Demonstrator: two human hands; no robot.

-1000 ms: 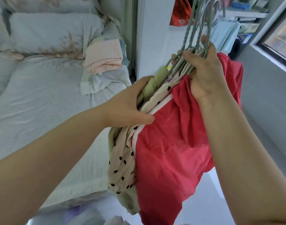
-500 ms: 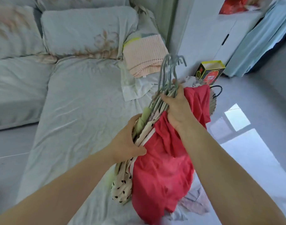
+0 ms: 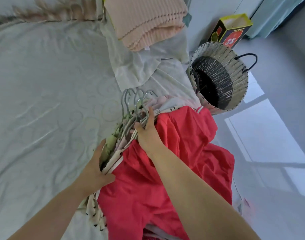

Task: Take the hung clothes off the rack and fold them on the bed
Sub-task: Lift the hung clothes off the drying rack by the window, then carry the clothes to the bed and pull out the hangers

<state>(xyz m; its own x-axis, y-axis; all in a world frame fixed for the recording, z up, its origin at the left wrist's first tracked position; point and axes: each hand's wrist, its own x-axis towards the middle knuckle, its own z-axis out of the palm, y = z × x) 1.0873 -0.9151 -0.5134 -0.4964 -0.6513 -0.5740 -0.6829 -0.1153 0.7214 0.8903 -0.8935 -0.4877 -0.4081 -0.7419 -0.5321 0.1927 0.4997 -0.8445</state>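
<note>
Clothes (image 3: 148,196) are off the rack and lie in one thick bunch on the edge of the bed (image 3: 44,84), under both hands. None looks folded yet, and they seem to be on their hangers (image 3: 136,108). So I think most of the job is left: slip each one off, fold it, stack it.

The left hand (image 3: 96,172) is curled round the near side of the bunch, with the thumb on top and the fingers tucked under. The right hand (image 3: 148,134) grips the hangers just below their hooks, a bit farther away than the left hand.

On top is a red cloth (image 3: 182,135). It looks thin, smooth and crinkly, with a white stripe on one edge. Beside the left hand are a cream cloth with black dots (image 3: 93,212) and a soft green cloth (image 3: 111,142). The hangers are thin and gray, with round hooks.

Far past the right hand lies a folded pink blanket (image 3: 148,23), thick and ribbed. To the right of the right hand stands a round woven basket (image 3: 215,49) with a dark inside. The bed sheet is pale and smooth, with faint swirls.
</note>
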